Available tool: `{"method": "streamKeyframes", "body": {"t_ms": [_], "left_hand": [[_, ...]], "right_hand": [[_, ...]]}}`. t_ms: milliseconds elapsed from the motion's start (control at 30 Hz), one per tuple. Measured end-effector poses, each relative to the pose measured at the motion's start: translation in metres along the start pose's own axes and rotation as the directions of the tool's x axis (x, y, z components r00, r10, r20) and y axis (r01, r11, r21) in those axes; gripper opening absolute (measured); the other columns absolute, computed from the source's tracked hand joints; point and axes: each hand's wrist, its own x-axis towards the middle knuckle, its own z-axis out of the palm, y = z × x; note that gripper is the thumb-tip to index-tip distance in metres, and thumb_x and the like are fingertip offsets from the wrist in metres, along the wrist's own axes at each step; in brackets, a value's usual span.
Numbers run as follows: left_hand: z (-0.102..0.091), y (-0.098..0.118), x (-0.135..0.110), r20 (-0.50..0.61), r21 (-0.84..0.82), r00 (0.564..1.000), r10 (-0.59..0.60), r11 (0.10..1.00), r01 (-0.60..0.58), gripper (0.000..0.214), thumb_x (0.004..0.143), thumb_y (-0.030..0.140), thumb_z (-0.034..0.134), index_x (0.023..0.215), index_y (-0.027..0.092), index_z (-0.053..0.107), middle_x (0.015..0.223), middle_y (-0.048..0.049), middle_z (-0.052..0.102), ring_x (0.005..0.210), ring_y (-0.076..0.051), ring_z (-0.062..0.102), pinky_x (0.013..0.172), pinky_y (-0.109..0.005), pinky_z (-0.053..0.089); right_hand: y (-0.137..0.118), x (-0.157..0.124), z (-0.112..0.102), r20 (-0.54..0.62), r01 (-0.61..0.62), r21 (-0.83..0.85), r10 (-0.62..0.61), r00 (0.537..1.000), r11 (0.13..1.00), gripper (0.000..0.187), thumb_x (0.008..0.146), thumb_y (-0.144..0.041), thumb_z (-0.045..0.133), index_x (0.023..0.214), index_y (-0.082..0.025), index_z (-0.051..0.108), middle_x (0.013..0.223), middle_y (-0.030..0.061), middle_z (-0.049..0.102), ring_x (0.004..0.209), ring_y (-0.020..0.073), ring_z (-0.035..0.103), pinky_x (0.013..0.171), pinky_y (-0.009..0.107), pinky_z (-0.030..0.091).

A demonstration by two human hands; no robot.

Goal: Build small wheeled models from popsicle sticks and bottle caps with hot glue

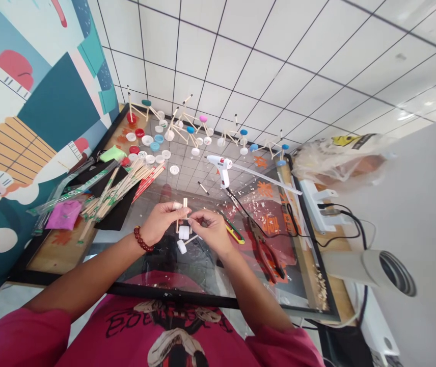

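Glass table (198,278), centre: my left hand (162,221) and right hand (212,229) both pinched shut on stick-and-cap model (184,230). Glue gun (221,167) at 12 o'clock, its cord running toward 3. Chopstick pile (122,188) at 10. Loose bottle caps (149,145) and finished models (191,130) beyond, 11 to 1. Cutter (234,233) and pliers (266,251) at 3, beside my right wrist.
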Motion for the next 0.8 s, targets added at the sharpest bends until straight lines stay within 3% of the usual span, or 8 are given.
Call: {"method": "streamKeyframes", "body": {"t_ms": [200, 500, 800], "left_hand": [[0.0, 0.001, 0.0, 0.0, -0.055, 1.0, -0.027, 0.998, 0.027, 0.03, 0.059, 0.041, 0.085, 0.07, 0.015, 0.075, 0.07, -0.0024, 0.066, 0.069, -0.014, 0.059, 0.066, -0.028, 0.049], [-0.006, 0.003, 0.001, 0.105, 0.189, 0.989, 0.109, 0.974, -0.127, 0.023, 0.069, 0.038, 0.078, 0.068, 0.016, 0.071, 0.07, -0.0009, 0.066, 0.067, -0.013, 0.054, 0.063, -0.025, 0.043], [-0.002, -0.012, 0.003, 0.013, 0.224, 0.967, 0.253, 0.942, -0.249, 0.024, 0.073, 0.039, 0.072, 0.067, 0.017, 0.066, 0.067, 0.0001, 0.061, 0.065, -0.013, 0.052, 0.063, -0.026, 0.043]], "right_hand": [[-0.001, 0.001, 0.0, -0.025, -0.025, 0.016, 0.025, 0.999, 1.0, 0.01, 0.074, -0.025, 0.066, 0.072, -0.017, 0.071, 0.069, 0.0021, 0.067, 0.061, 0.0121, 0.054, 0.06, 0.025, 0.044], [0.0, 0.001, 0.0, -0.03, -0.063, 0.107, 0.067, 0.997, 0.992, 0.014, 0.075, -0.032, 0.068, 0.072, -0.018, 0.07, 0.067, 0.0, 0.063, 0.056, 0.0105, 0.05, 0.056, 0.025, 0.042], [0.0, 0.0, 0.004, -0.085, 0.028, 0.07, -0.022, 0.996, 0.997, 0.011, 0.079, -0.03, 0.067, 0.074, -0.02, 0.07, 0.071, 0.0009, 0.065, 0.062, 0.0118, 0.053, 0.062, 0.026, 0.043]]}}
